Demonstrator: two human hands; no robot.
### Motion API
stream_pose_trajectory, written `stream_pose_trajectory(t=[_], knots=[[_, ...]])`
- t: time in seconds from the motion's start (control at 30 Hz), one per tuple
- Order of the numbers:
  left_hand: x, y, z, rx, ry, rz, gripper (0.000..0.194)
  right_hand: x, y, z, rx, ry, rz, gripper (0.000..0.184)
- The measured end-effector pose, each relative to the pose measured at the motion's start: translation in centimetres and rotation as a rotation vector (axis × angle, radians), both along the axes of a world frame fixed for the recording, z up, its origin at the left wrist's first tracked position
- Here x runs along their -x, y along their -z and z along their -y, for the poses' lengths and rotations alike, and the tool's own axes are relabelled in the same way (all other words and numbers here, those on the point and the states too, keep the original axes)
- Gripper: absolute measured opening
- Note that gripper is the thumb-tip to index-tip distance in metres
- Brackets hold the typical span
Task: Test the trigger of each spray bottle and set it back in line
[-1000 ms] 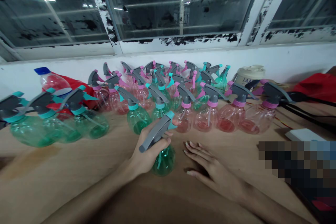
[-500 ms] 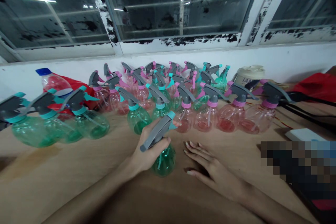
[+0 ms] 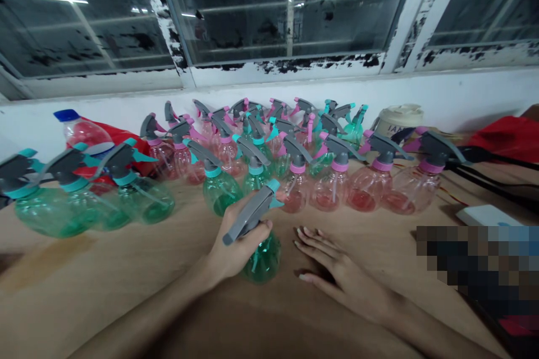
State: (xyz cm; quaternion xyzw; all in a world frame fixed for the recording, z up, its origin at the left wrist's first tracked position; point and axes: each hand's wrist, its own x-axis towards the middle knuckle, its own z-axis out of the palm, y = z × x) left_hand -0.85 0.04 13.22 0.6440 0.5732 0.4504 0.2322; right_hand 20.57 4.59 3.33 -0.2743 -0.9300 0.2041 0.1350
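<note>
My left hand (image 3: 236,247) is closed around the neck of a green spray bottle (image 3: 263,261) with a grey and turquoise trigger head. The bottle stands close to me at the middle of the table, and my fingers hide its collar. To its right, my right hand (image 3: 332,269) rests on the tabletop with fingers stretched out, apart from the bottle and holding nothing. Just beyond my hands is a row of spray bottles, among them a green one (image 3: 221,190) and a pink one (image 3: 328,190) with a pink collar.
More green spray bottles (image 3: 151,199) stand at the left, with several pink and green ones farther back. A blue-capped bottle (image 3: 86,132) rests by red cloth. Right of the rows are a white tub (image 3: 400,118), black cables (image 3: 497,179) and a white box (image 3: 484,216) on the table (image 3: 168,286).
The view has shifted very slightly. Both hands and the held spray bottle look the same as half a second ago.
</note>
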Motion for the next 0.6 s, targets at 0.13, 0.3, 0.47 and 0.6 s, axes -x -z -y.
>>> stream_pose_trajectory(t=[0.13,0.3,0.47,0.6], knots=[[0.09,0.15,-0.14,0.006,-0.004,0.003,0.023,-0.05,0.19,0.06,0.003,0.0,-0.002,0.054],[0.07,0.11,-0.1,0.024,-0.02,-0.002,0.024,-0.09,0.31,0.04,0.007,0.002,-0.018,0.054],[0.0,0.2,-0.08,0.001,0.001,-0.007,0.03,-0.1,0.27,-0.04,0.022,0.007,-0.026,0.053],[-0.07,0.3,-0.31,-0.002,0.024,0.005,0.029,-0.1,0.32,-0.01,0.02,0.009,-0.037,0.053]])
